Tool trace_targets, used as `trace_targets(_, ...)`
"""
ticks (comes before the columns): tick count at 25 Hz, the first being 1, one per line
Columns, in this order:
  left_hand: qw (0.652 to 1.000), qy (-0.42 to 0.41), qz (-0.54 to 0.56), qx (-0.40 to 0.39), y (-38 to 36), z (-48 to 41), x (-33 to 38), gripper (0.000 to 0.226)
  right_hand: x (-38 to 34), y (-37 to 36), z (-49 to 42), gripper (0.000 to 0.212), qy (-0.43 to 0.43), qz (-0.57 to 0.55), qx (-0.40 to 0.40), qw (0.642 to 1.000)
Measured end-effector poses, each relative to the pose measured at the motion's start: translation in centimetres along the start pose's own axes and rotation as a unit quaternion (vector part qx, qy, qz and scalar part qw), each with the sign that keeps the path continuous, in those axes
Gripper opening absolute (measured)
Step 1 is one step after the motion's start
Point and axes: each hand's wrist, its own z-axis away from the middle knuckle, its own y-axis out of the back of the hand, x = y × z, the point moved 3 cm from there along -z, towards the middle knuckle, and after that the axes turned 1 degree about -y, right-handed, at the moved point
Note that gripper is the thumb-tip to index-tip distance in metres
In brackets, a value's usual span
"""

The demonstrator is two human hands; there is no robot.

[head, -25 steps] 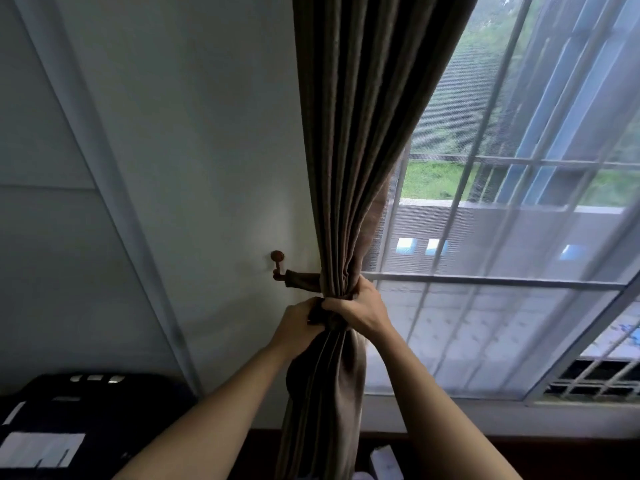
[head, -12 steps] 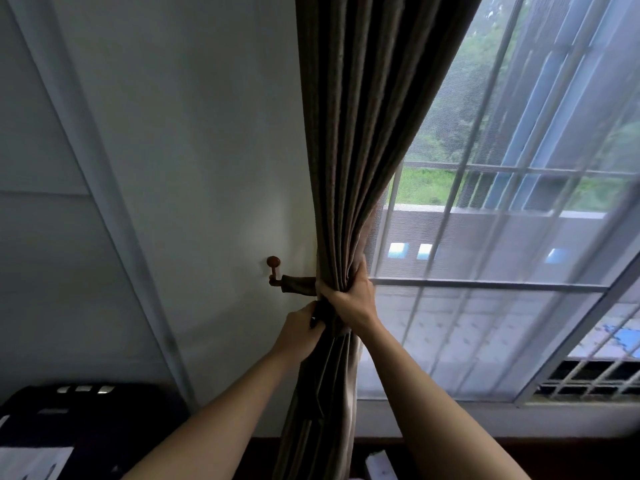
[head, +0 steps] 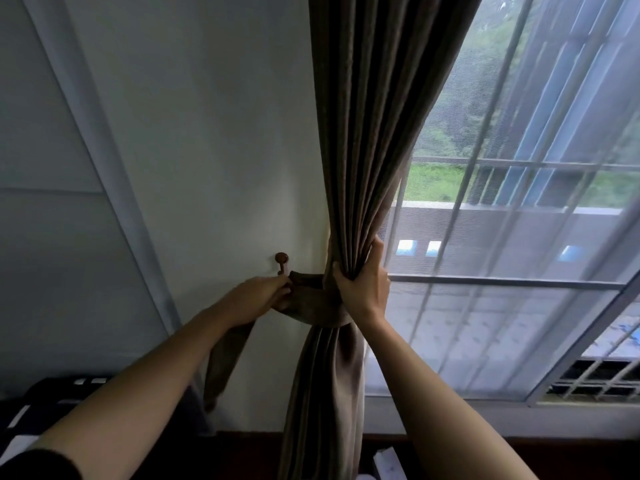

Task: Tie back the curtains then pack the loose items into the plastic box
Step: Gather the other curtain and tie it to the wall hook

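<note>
A dark brown curtain (head: 367,133) hangs in gathered folds beside the window. A matching fabric tieback (head: 313,303) wraps round it at waist height, and one loose end (head: 225,358) dangles below my left forearm. My right hand (head: 363,282) grips the bunched curtain just above the tieback. My left hand (head: 263,296) pinches the tieback's end right under a small brown wall hook (head: 281,259). Whether the band sits on the hook is hidden by my fingers.
A white wall (head: 207,133) lies left of the curtain. The window (head: 519,237) with a sheer screen fills the right side. A black case (head: 52,400) sits at the lower left, and a white item (head: 388,462) lies on the dark floor below.
My left hand has moved left from the curtain toward the hook, drawing the tieback out. My right hand has slid higher on the gathered folds. The loose end now hangs free.
</note>
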Motion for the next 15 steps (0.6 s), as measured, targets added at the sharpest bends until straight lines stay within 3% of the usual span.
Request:
trace_targets(2, 0.995, -0.018, -0.075, 0.056, 1.0, -1.4, -0.2, 0.022, -0.1, -0.4, 0.6, 0.069, -0.001, 0.007, 0.015, 1.0)
trace_targets(4, 0.969, -0.039, -0.208, 0.129, 1.2, -3.0, 0.5, 0.016, -0.1, -0.4, 1.0, 0.068, -0.009, 0.001, 0.022, 1.0)
trace_targets(6, 0.95, -0.039, -0.236, 0.201, 0.7, -3.8, 2.5, 0.016, 0.3, 0.0, 1.3, 0.069, -0.008, -0.017, 0.015, 1.0)
trace_targets(8, 0.966, -0.017, -0.078, 0.247, 0.4, -4.4, 4.6, 0.005, 0.7, 0.4, 1.3, 0.07, 0.004, -0.033, -0.006, 0.999)
trace_targets(10, 0.966, 0.044, 0.17, 0.192, -0.8, -5.1, 5.8, 0.012, 1.4, 0.5, 1.0, 0.073, 0.019, -0.054, -0.043, 0.997)
trace_targets(13, 0.89, 0.075, 0.411, 0.181, -3.4, -5.2, 6.4, 0.014, 3.2, 0.6, 0.7, 0.078, 0.022, -0.159, -0.131, 0.978)
trace_targets(15, 0.861, 0.112, 0.461, 0.184, -5.0, -4.8, 6.0, 0.009, 4.2, 0.7, 0.9, 0.07, -0.002, -0.239, -0.19, 0.952)
